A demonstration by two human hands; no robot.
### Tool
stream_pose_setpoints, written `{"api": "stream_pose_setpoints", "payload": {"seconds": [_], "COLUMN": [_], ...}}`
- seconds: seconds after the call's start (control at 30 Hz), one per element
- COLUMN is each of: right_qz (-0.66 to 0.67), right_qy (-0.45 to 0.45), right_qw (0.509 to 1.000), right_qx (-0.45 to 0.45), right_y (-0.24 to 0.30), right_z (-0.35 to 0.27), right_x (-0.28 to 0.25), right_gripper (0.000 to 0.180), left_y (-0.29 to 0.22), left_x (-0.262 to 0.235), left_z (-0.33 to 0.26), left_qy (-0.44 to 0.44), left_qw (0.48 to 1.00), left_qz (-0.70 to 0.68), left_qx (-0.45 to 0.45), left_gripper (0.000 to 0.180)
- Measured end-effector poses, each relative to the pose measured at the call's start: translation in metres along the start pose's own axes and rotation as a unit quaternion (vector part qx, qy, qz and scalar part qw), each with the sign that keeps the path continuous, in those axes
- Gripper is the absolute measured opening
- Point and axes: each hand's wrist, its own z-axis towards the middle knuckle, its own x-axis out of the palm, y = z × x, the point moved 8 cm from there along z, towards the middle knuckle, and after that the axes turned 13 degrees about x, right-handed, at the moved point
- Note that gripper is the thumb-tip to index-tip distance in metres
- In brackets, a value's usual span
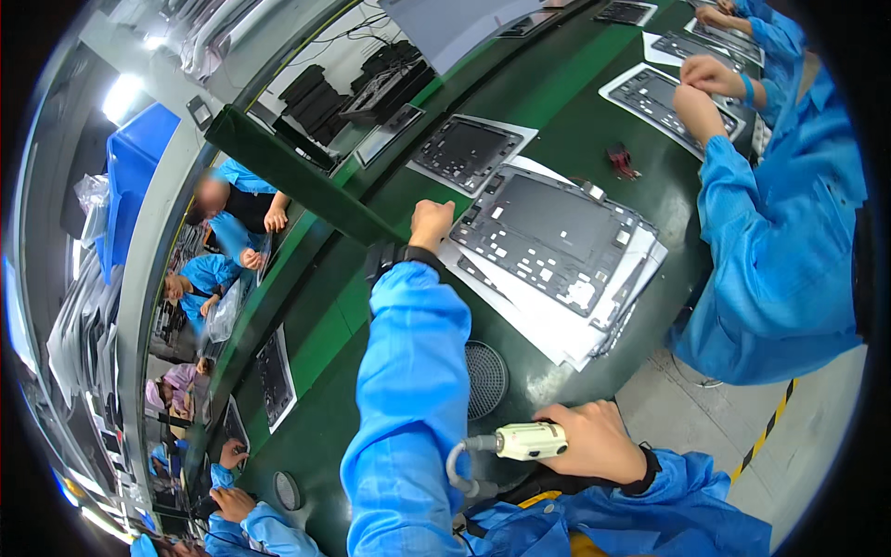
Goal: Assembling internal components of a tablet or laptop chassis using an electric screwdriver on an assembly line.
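Observation:
My left hand (pixel 432 225), its sleeve blue and a dark band at the wrist, is closed beside the left corner of a stack of tablet housings. Whatever its fingers hold, if anything, is hidden. On top of the stack lies a dark tablet housing (pixel 548 232) dotted with small white patches, with white sheets (pixel 538 334) under it. Low at the table's near edge, my right hand (pixel 599 441) is wrapped round a cream handheld tool (pixel 531 441). A grey hose or cable (pixel 458 464) curves down from the tool's left end.
A round grey mesh-topped container (pixel 484 379) stands by my left forearm. Beyond the stack lies another tablet housing (pixel 469 148); a small dark red object (pixel 622 161) is to its right. A green post (pixel 297 176) rises at left. Co-workers sit right, a sleeve (pixel 770 251) close by.

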Motion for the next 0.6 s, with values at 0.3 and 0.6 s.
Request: {"api": "stream_pose_setpoints", "payload": {"seconds": [0.3,0.6], "right_qz": [0.082,0.081], "right_qy": [0.036,0.07], "right_qw": [0.996,0.994], "right_qx": [-0.002,-0.007], "right_y": [-0.012,-0.016], "right_z": [0.002,0.009], "right_x": [0.001,-0.003], "right_gripper": [0.036,0.037], "left_y": [-0.011,-0.045], "left_x": [0.025,0.017], "left_z": [0.042,0.023], "left_qy": [0.002,-0.018], "left_qw": [0.997,0.993], "left_qz": [0.025,0.107], "left_qx": [-0.08,-0.042], "left_gripper": [0.035,0.041]}}
